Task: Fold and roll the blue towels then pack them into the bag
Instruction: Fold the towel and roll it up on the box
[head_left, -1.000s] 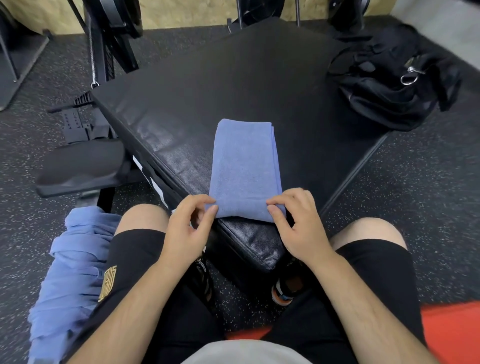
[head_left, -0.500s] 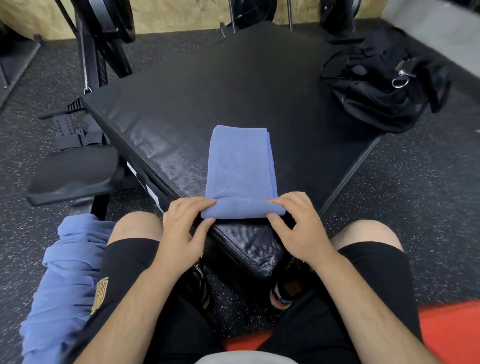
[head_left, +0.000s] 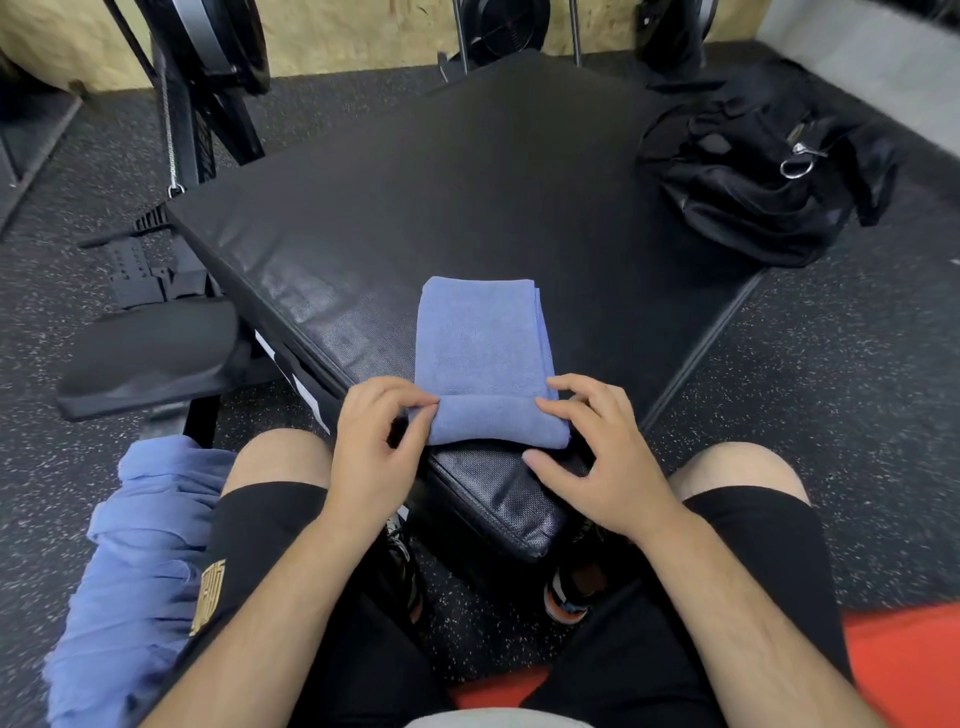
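Observation:
A blue towel (head_left: 480, 343), folded into a long strip, lies on the near corner of a black padded platform (head_left: 467, 182). Its near end is turned over into a short roll. My left hand (head_left: 371, 441) pinches the roll's left end between thumb and fingers. At the roll's right end, the fingertips of my right hand (head_left: 597, 447) rest on the cloth, and its thumb sits on the pad below. A black bag (head_left: 753, 182) sits on the platform's far right corner. More loose blue towels (head_left: 140, 561) are heaped on the floor beside my left thigh.
A black bench seat (head_left: 150, 353) and a machine frame with a chain (head_left: 171, 130) stand to the left of the platform. Speckled black rubber floor surrounds it. A red mat (head_left: 904, 670) lies at the lower right. My knees flank the platform's corner.
The towel's near end has been rolled away from me, from a flat edge into a thicker roll. Both hands have moved forward with it.

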